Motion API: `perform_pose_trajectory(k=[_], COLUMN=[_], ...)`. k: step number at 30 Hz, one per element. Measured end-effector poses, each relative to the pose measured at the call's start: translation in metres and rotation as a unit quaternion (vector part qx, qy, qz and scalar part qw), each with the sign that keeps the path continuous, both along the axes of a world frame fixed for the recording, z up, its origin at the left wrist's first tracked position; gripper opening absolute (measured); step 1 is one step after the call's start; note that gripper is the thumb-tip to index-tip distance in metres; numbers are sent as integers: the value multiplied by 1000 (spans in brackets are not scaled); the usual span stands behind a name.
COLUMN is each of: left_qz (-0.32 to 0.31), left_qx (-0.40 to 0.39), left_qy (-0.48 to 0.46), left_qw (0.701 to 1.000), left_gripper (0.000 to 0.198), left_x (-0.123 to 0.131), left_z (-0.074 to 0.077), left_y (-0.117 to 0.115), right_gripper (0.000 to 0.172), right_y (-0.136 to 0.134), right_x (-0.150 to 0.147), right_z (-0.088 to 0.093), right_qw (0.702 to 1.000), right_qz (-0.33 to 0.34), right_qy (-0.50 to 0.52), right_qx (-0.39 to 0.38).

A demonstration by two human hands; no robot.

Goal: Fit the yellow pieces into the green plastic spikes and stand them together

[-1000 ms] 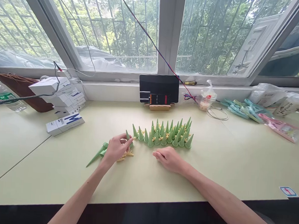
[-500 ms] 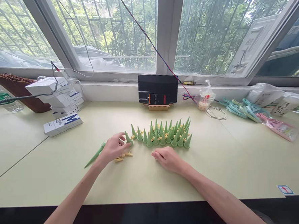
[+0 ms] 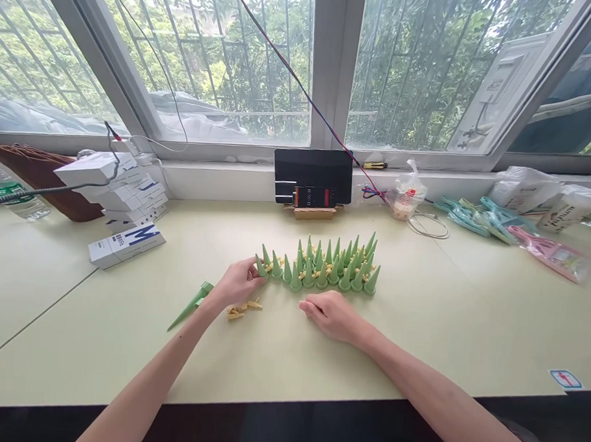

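Note:
My left hand (image 3: 242,281) has its fingers closed round the base of a green cone-shaped spike (image 3: 261,267), which stands upright at the left end of a cluster of similar green spikes (image 3: 333,274). Small yellow pieces show between the spikes in the cluster. My right hand (image 3: 330,314) rests on the table in front of the cluster, its fingers curled in; whether anything is inside them is hidden. Loose yellow pieces (image 3: 237,313) lie just right of my left wrist. Left of that wrist, another green spike (image 3: 188,311) lies on its side, partly hidden by the forearm.
A phone (image 3: 315,197) showing a timer leans on a dark panel (image 3: 313,165) at the back. White boxes (image 3: 126,244) stand at the left. A plastic bag (image 3: 407,193), a coiled cable (image 3: 429,225) and packaged pink and blue-green items (image 3: 548,252) lie to the right.
My left hand has moved slightly right and away from me, bringing its green spike up against the left end of the cluster. The right hand has stayed put.

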State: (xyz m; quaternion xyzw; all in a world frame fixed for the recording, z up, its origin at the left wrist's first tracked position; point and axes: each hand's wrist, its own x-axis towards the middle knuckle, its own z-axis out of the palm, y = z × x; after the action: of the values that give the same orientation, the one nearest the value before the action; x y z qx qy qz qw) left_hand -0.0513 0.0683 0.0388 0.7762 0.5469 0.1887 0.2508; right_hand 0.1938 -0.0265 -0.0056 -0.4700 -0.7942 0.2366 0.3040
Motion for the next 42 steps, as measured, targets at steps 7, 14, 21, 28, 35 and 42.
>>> perform_pose_trajectory(k=[7, 14, 21, 28, 35, 42], left_qz=[-15, 0, 83, 115, 118, 128], left_qx=[12, 15, 89, 93, 82, 79], left_qy=[-3, 3, 114, 176, 193, 216], left_qw=[1000, 1000, 986, 973, 971, 965], left_gripper=[29, 42, 28, 27, 26, 27], left_x=[13, 1, -56, -75, -71, -66], left_z=[-1, 9, 32, 13, 5, 5], left_y=[4, -4, -27, -55, -61, -57], right_gripper=[48, 47, 47, 47, 45, 44], right_y=[0, -1, -1, -2, -3, -3], right_x=[0, 1, 0, 1, 1, 1], right_z=[1, 1, 1, 1, 2, 1], right_qw=[1000, 1000, 1000, 1000, 1000, 1000], right_qz=[0, 3, 1, 2, 3, 1], right_qy=[-7, -9, -8, -4, 0, 2], right_qx=[3, 8, 7, 3, -2, 0])
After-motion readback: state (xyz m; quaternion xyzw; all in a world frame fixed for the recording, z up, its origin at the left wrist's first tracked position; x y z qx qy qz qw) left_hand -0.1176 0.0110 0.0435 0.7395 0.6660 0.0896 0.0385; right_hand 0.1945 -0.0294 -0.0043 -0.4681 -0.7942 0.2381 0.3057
